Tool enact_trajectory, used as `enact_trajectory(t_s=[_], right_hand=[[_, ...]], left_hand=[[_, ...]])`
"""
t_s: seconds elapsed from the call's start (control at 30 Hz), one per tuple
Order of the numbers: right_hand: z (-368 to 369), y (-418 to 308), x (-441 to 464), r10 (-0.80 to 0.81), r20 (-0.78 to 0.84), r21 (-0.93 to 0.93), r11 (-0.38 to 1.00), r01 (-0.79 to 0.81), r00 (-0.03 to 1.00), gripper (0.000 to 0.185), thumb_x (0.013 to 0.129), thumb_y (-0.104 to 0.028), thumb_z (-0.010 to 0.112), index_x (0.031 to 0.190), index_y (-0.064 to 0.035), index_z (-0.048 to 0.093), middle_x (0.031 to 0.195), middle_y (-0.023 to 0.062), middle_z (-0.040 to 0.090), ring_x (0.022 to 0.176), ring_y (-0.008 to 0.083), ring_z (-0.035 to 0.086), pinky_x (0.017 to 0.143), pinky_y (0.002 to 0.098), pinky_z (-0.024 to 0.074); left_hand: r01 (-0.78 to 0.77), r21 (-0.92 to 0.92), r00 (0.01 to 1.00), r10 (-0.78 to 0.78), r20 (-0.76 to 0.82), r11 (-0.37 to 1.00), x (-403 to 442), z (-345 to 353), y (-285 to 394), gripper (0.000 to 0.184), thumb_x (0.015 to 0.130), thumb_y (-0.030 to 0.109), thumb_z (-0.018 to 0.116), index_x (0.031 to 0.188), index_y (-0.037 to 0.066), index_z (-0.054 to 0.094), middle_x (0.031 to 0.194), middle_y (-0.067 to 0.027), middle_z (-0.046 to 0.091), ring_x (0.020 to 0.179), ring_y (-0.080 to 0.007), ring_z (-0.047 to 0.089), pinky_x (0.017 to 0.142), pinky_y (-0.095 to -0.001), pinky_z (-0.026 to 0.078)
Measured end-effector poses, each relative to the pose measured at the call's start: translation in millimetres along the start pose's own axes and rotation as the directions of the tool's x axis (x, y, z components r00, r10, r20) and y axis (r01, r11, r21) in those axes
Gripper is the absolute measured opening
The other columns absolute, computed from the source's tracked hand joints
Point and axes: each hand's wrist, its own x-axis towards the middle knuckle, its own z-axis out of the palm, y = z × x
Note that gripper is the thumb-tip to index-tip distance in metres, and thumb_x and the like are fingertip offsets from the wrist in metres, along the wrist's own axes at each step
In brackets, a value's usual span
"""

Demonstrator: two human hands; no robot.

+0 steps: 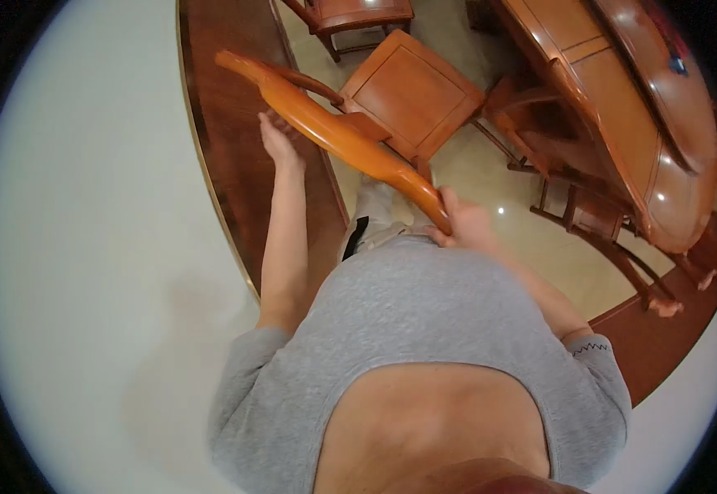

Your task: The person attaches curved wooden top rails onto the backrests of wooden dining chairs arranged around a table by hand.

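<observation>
A wooden chair stands right in front of me, its glossy top rail (334, 137) slanting across the view and its square seat (412, 90) beyond. My right hand (467, 221) is wrapped round the near right end of the top rail, slightly blurred. My left hand (279, 140) is raised beside the rail's left part, fingers apart; some fingertips are hidden or dim near the rail, and I cannot tell whether they touch it. The chair's legs are mostly hidden under the seat and rail.
To the right is a long wooden table (622, 107) with rounded ends and a raised upper level. Another chair (363, 15) stands at the top, and more chair frames (593, 216) crowd the table's near side. Dark wood panelling (239, 107) and a white wall (111, 206) are on my left.
</observation>
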Motion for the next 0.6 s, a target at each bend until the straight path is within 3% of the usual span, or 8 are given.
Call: enact_trajectory(t_s=[0.07, 0.17, 0.27, 0.4, 0.43, 0.53, 0.57, 0.6], right_hand=[[0, -3, -1, 0.042, -0.048, -0.016, 0.999, -0.042, 0.998, 0.055, 0.073, -0.029, 0.071, 0.114, -0.0046, 0.042, 0.082, 0.0206, 0.061, 0.074, 0.0379, 0.061, 0.063, 0.0437, 0.0480], [4, -8, -4, 0.084, -0.108, 0.012, 0.996, -0.083, 0.991, 0.048, 0.072, -0.025, 0.071, 0.106, -0.0042, 0.045, 0.079, 0.0213, 0.061, 0.073, 0.0395, 0.061, 0.064, 0.0459, 0.0474], [3, -24, -5, 0.253, -0.132, -0.016, 0.966, -0.257, 0.958, 0.040, 0.071, -0.023, 0.070, 0.098, -0.0044, 0.048, 0.076, 0.0209, 0.062, 0.071, 0.0399, 0.060, 0.064, 0.0472, 0.0470], [12, -33, -4, 0.352, -0.178, -0.117, 0.920, -0.374, 0.919, 0.034, 0.069, -0.021, 0.070, 0.090, -0.0028, 0.051, 0.078, 0.0201, 0.062, 0.072, 0.0371, 0.061, 0.063, 0.0445, 0.0480], [15, -32, -4, 0.340, -0.225, -0.083, 0.927, -0.366, 0.913, 0.033, 0.068, -0.021, 0.070, 0.090, -0.0039, 0.053, 0.080, 0.0186, 0.063, 0.074, 0.0365, 0.061, 0.064, 0.0440, 0.0481], [18, -32, -4, 0.361, -0.279, 0.021, 0.929, -0.370, 0.890, 0.033, 0.067, -0.020, 0.070, 0.094, -0.0064, 0.056, 0.083, 0.0163, 0.064, 0.078, 0.0357, 0.061, 0.068, 0.0433, 0.0482], [17, -32, -5, 0.369, -0.270, 0.073, 0.929, -0.363, 0.890, 0.036, 0.067, -0.020, 0.071, 0.097, -0.0078, 0.057, 0.084, 0.0154, 0.065, 0.080, 0.0356, 0.061, 0.071, 0.0432, 0.0481], [18, -31, -6, 0.383, -0.273, 0.083, 0.923, -0.375, 0.883, 0.036, 0.067, -0.020, 0.071, 0.097, -0.0078, 0.057, 0.084, 0.0154, 0.065, 0.080, 0.0356, 0.061, 0.071, 0.0432, 0.0481]], left_hand=[[0.056, 0.044, 0.993, -0.060, 0.103, 0.997, 19, -2, -4, 0.050, 0.097, 0.051, 0.031, 0.122, 0.010, 0.045, 0.097, -0.0040, 0.054, 0.091, -0.0173, 0.053, 0.079, -0.0336, 0.042], [0.184, 0.004, 0.964, -0.181, 0.193, 0.983, 40, -1, -9, 0.053, 0.095, 0.055, 0.035, 0.124, 0.012, 0.045, 0.109, -0.0046, 0.057, 0.096, -0.0177, 0.056, 0.079, -0.0342, 0.045], [0.149, -0.118, 0.930, -0.099, 0.355, 0.982, 66, 1, -19, 0.051, 0.095, 0.054, 0.035, 0.121, 0.012, 0.047, 0.113, -0.0054, 0.057, 0.101, -0.0183, 0.057, 0.084, -0.0353, 0.047], [0.197, -0.073, 0.818, -0.122, 0.562, 0.978, 97, -1, -27, 0.037, 0.095, 0.043, 0.043, 0.113, 0.011, 0.049, 0.105, -0.0051, 0.058, 0.094, -0.0192, 0.059, 0.081, -0.0368, 0.050], [0.168, -0.104, 0.835, -0.085, 0.544, 0.980, 103, 4, -31, 0.030, 0.095, 0.034, 0.045, 0.114, 0.010, 0.049, 0.102, -0.0058, 0.057, 0.089, -0.0217, 0.060, 0.079, -0.0393, 0.051], [0.248, -0.049, 0.821, -0.183, 0.541, 0.968, 112, 4, -40, 0.026, 0.095, 0.029, 0.044, 0.113, 0.010, 0.049, 0.100, -0.0076, 0.056, 0.091, -0.0239, 0.058, 0.081, -0.0419, 0.051], [0.321, -0.174, 0.859, -0.209, 0.468, 0.931, 118, 5, -46, 0.026, 0.095, 0.027, 0.046, 0.113, 0.009, 0.049, 0.103, -0.0112, 0.056, 0.094, -0.0265, 0.058, 0.081, -0.0452, 0.051], [0.328, -0.161, 0.851, -0.217, 0.478, 0.931, 121, 6, -51, 0.026, 0.095, 0.027, 0.046, 0.113, 0.009, 0.049, 0.103, -0.0112, 0.056, 0.094, -0.0265, 0.058, 0.081, -0.0452, 0.051]])
